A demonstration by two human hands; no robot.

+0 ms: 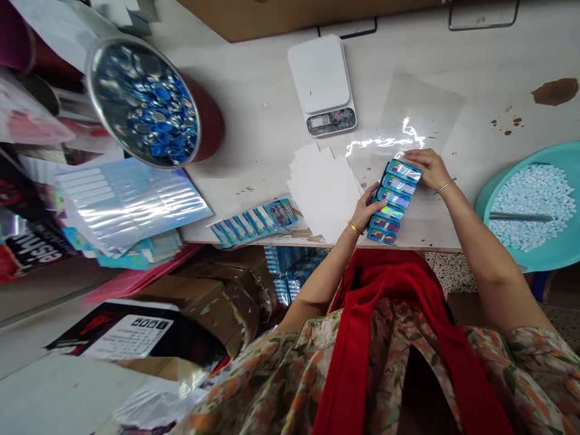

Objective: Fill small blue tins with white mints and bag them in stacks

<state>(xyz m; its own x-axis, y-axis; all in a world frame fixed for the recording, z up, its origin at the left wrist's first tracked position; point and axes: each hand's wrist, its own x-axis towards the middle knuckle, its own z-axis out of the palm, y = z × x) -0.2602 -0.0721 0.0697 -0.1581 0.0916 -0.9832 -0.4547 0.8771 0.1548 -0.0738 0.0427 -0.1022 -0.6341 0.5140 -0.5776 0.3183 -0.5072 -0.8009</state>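
Over at the left, a steel bowl (212, 121) leans toward the person, perhaps so its blue pieces are easy to reach. A wrapped packet (258, 223) and white cards (324, 193) lie near the table edge. The left hand (364, 211) grips the row of blue packs (395, 196) by its side, just above the edge, seemingly to steady it. The right hand (430, 169) touches its far end; whether it pinches, I cannot tell. A turquoise tub (562, 241) sits rightmost.
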